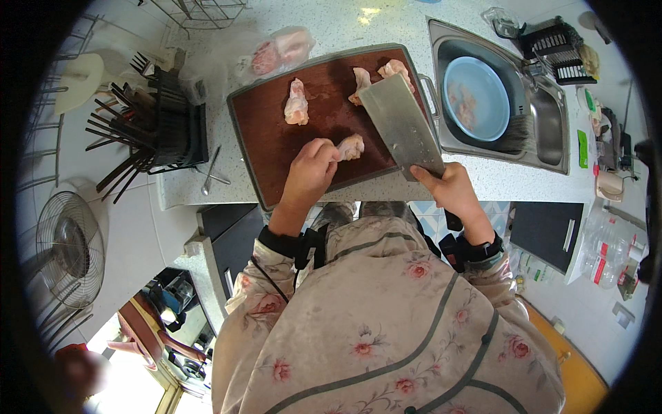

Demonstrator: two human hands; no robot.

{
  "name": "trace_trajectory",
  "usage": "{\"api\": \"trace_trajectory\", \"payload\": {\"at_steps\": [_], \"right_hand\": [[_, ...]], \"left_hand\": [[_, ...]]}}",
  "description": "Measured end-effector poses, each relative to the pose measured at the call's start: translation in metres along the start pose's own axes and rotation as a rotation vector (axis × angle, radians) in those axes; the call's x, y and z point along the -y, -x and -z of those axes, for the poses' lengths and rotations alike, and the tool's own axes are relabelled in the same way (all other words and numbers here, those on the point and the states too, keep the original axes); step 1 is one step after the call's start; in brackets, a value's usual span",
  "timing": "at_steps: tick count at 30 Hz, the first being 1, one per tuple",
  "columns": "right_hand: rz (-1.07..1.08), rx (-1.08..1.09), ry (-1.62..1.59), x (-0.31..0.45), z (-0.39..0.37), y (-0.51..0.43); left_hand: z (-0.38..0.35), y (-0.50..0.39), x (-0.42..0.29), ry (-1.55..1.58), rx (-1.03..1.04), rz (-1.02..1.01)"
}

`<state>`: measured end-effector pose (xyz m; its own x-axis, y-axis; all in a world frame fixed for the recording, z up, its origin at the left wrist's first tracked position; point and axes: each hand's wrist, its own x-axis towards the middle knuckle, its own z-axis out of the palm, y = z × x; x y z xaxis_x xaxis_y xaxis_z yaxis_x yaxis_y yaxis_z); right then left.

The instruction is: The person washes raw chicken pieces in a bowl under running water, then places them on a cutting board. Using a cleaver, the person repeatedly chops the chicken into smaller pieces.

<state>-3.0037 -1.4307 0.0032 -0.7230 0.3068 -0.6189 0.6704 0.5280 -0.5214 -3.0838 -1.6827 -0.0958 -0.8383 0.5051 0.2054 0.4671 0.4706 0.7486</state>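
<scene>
My left hand (pixel 313 168) pinches one end of a raw chicken piece (pixel 352 147) on the brown cutting board (pixel 264 155). In my right hand (pixel 451 189) is a broad metal cleaver (pixel 401 121), its blade slanting over the board's right side; whether it touches the board I cannot tell. A raw chicken drumette (pixel 296 102) lies apart toward the board's upper left. Beyond the blade's tip are two more raw chicken pieces, one narrow (pixel 360 84) and one partly hidden by the blade (pixel 395 70).
A plastic bag of raw meat (pixel 282 50) lies behind the board. To the right, a blue basin (pixel 496 77) with meat in water sits in the steel sink (pixel 556 124). On the left stand a black chopstick holder (pixel 178 119), a spoon (pixel 209 176) and a fan (pixel 70 248).
</scene>
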Motion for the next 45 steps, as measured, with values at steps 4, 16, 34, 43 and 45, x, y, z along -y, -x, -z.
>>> {"api": "trace_trajectory", "payload": {"at_steps": [4, 16, 34, 43, 45], "right_hand": [[0.156, -0.038, -0.007, -0.005, -0.012, 0.001], [0.548, -0.127, 0.384, 0.006, -0.028, -0.015], [0.451, -0.07, 0.692, 0.014, -0.004, -0.007], [0.611, -0.101, 0.554, 0.063, -0.055, -0.051], [0.621, -0.094, 0.549, 0.065, -0.058, -0.057]], "left_hand": [[0.0, 0.005, 0.004, -0.299, -0.064, -0.321], [-0.034, 0.036, -0.003, -0.216, -0.307, -0.015], [-0.044, 0.024, 0.006, 0.18, -0.311, 0.116], [-0.051, 0.025, 0.006, 0.072, -0.3, 0.062], [-0.049, 0.024, 0.005, 0.097, -0.301, 0.095]]}}
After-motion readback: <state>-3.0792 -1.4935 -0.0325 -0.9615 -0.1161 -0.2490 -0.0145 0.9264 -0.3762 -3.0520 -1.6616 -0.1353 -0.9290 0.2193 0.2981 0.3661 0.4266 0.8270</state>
